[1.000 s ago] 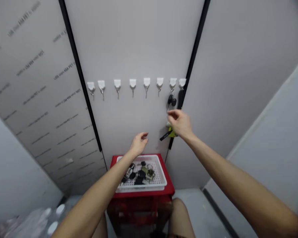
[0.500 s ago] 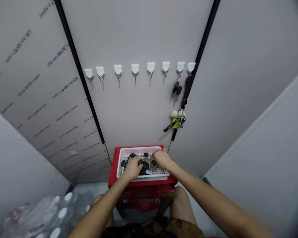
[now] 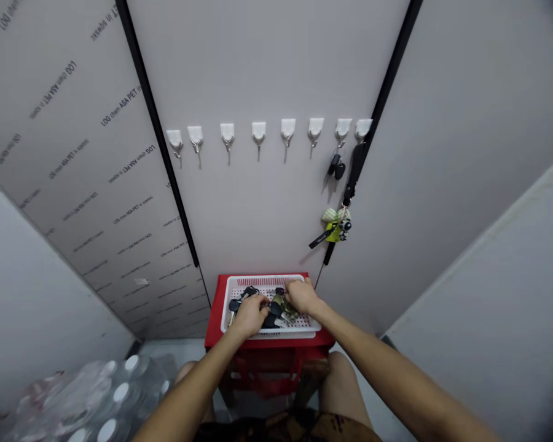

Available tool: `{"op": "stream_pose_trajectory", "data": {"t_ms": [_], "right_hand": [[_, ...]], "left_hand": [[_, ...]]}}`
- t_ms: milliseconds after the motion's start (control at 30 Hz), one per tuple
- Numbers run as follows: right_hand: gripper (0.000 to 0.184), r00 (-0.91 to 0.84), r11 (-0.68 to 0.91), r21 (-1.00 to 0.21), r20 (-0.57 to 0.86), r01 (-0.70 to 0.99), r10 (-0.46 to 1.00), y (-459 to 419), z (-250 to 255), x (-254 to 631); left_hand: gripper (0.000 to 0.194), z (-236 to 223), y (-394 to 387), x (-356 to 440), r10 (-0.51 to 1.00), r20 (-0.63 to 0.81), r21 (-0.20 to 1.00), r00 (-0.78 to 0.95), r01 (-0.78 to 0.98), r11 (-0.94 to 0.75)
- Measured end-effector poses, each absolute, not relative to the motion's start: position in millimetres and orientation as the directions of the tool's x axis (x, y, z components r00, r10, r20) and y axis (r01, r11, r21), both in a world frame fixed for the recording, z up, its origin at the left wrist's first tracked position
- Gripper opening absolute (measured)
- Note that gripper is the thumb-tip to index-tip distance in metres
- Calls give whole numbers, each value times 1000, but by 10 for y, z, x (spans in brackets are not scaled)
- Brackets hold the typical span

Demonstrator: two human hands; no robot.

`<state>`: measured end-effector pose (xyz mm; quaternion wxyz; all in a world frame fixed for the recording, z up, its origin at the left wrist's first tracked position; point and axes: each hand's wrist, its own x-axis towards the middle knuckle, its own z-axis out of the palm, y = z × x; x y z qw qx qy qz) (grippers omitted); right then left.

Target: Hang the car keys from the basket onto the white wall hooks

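A white plastic basket (image 3: pixel 224 313) holds several keys with black heads (image 3: pixel 276 309) and a greenish keychain (image 3: pixel 289 310). My left hand (image 3: pixel 250 315) reaches into its middle, fingers curled down among the keys; what they pinch is hidden. At the basket's right end, my right hand (image 3: pixel 301 295) is closed, its fingertips pressed together at some keys beside the greenish keychain. A dark key fob (image 3: pixel 279 291) lies just left of those fingertips. On the wall above, a pair of black keys (image 3: pixel 336 167) hangs from one hook.
The basket rests on a red-covered stool (image 3: pixel 214 319). Several white wall hooks (image 3: pixel 258 131) form a row above it. A black strap (image 3: pixel 356 169) with a yellow-green charm (image 3: pixel 335 228) hangs at the far right. Wrapped water bottles (image 3: pixel 122 396) stand on the floor at left.
The whole view has shifted slightly, so the wall and basket sit a little further right and lower. Both hands stay in the basket; the dark fob near my right fingertips has moved slightly.
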<state>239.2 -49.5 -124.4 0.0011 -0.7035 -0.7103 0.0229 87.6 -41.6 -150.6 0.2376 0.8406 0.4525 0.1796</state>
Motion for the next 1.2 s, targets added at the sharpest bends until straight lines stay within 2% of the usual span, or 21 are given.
{"op": "stream_pose_trajectory", "data": {"t_ms": [133,300,433,633,733,833,967,1100,1200], "right_hand": [[22,-18,21,-103,29,994,999,-528,-1128,2450],[24,-111,173,-394,176,903,978,-575,-913,2497],[20,-209,328,-505,279,798,937,-611,-662,2484],[14,-227,421,-571,381,705,897,-615,-158,2509],[13,-192,450,-572,454,686,870,-587,187,2549],[12,-123,486,-531,577,694,807,-538,567,2596],[11,48,461,-517,702,721,711,-414,993,2676],[14,235,372,-558,736,742,635,-246,1257,2765],[17,301,310,-556,748,771,591,-147,1363,2804]], "left_hand": [[21,-1489,-429,870,850,91,579,519,667,-470],[22,-1487,-445,864,853,99,582,512,665,-467],[24,-1503,-441,859,867,128,647,481,622,-441],[38,-1213,-346,985,880,232,826,415,393,-403],[40,-829,-276,1137,839,335,845,429,257,-468],[36,-366,-215,1310,793,449,816,411,173,-551],[27,171,-102,1512,778,520,776,352,187,-602],[24,539,16,1659,787,518,768,336,224,-601],[24,710,64,1743,806,495,768,323,270,-580]]}}
